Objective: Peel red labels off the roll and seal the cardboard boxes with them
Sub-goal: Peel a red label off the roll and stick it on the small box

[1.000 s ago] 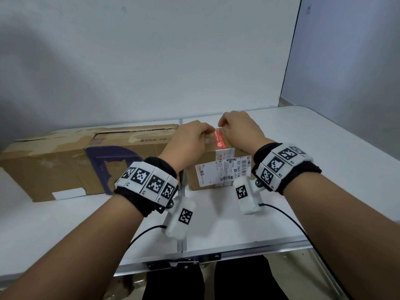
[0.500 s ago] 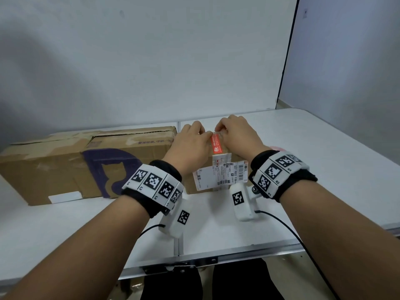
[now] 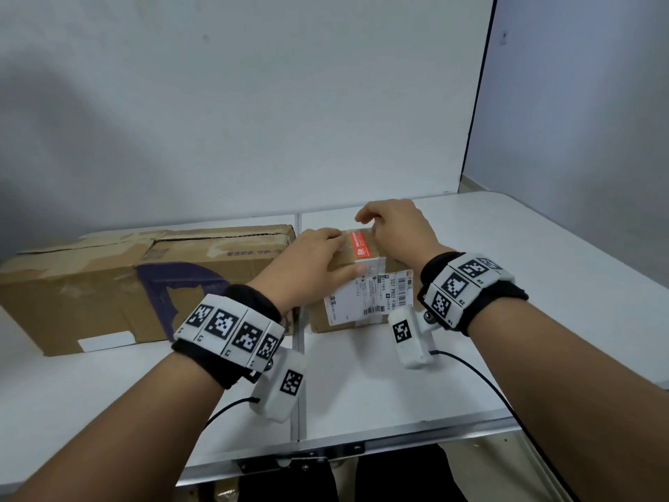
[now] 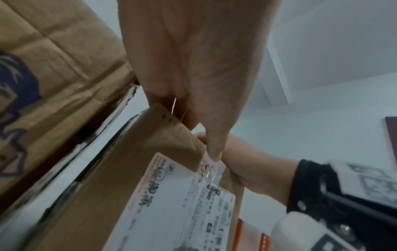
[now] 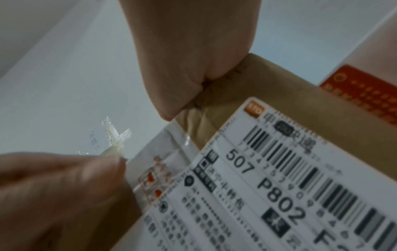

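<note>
A small cardboard box (image 3: pixel 316 322) stands mid-table with a white shipping label (image 3: pixel 369 295) on its front. A red label (image 3: pixel 360 243) lies lengthwise along the top seam. My left hand (image 3: pixel 325 255) rests flat on the box top beside the label. Its thumb (image 4: pixel 214 149) presses the front edge where clear tape runs. My right hand (image 3: pixel 391 226) sits on the right of the top, its fingers bent and seemingly pinching the label's far end. The right wrist view shows only the palm heel on the box (image 5: pixel 279 95), fingers hidden.
A long, worn cardboard box (image 3: pixel 108 284) with purple print lies just left of the small one. The white table (image 3: pixel 362 385) has a seam down its middle and a wall behind. A red-and-white printed item (image 5: pixel 363 95) shows beyond the small box. A crumpled clear tape scrap (image 5: pixel 116 135) sticks up by my left thumb.
My right hand moved back toward the far end of the red label, uncovering more of it. The left hand flattened on the top, with its thumb now at the front edge.
</note>
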### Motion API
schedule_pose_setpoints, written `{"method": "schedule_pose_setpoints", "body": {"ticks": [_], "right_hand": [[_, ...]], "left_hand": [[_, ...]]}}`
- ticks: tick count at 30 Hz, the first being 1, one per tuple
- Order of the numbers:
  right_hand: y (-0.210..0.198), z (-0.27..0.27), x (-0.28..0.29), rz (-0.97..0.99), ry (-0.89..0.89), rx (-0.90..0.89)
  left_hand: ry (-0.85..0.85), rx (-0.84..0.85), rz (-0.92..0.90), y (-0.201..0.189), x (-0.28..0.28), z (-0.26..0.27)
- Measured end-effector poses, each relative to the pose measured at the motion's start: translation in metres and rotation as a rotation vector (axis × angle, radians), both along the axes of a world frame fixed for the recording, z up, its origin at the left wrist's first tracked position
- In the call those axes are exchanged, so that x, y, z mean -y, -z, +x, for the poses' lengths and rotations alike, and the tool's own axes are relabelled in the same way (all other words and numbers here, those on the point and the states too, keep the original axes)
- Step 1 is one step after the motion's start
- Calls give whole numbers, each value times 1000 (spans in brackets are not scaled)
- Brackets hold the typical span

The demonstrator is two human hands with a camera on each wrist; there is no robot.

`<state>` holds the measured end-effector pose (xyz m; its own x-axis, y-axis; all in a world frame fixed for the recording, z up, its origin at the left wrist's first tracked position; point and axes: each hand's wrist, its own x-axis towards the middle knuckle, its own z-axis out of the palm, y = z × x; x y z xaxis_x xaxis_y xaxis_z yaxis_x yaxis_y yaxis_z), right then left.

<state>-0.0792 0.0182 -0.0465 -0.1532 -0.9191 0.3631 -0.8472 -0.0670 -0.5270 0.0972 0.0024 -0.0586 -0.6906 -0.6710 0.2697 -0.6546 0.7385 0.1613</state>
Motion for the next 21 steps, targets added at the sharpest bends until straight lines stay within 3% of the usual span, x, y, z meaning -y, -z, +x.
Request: {"method": "schedule_pose_setpoints", "body": {"ticks": [5,11,21], "right_hand": [[-1,-3,-6,16,-52,-2],[4,-3,-21,37,-140,-236],[13,4,-32,-43,-107,-303]], "left_hand": [[-5,-13,-42,8,11,-4],[-19,-33,-25,11,15,-13],[-19,-68,-22,14,15,-11]]}}
